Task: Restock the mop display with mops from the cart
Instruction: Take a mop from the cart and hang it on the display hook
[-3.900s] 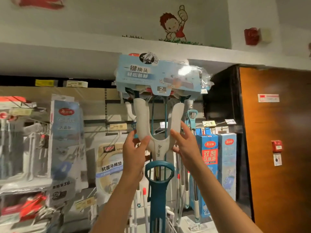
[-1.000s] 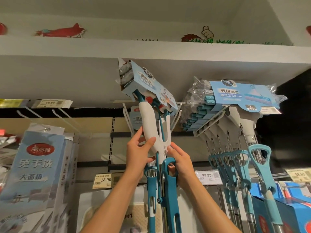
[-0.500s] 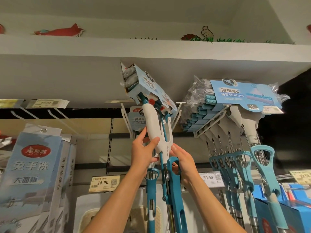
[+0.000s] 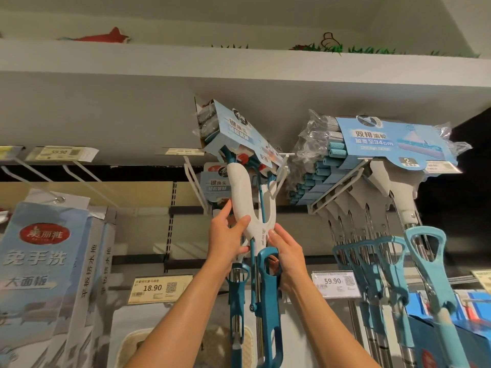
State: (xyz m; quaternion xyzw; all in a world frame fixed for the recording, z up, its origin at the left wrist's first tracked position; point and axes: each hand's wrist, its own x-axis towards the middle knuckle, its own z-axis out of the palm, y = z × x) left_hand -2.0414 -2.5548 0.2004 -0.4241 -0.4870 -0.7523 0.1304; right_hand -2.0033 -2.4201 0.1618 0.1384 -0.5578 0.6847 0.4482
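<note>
I hold a sponge mop with a white Y-shaped yoke, teal lever and a light blue card sleeve on its head, raised and turned edge-on between the white hanger rails under the top shelf. My left hand grips the yoke's left arm. My right hand holds the yoke's base and the top loop of the teal lever. Behind it hangs another mop of the same kind, mostly hidden.
To the right, a row of several light blue mops hangs on its own rack. Tall boxed flat mops stand at the left. Price tags sit on the rails. A grey shelf soffit is close above.
Since one second ago the mop has stayed at the hanger, tilted slightly more upright, and my view has shifted a little. Earlier still I faced the mop head flat-on, further right along the aisle.
</note>
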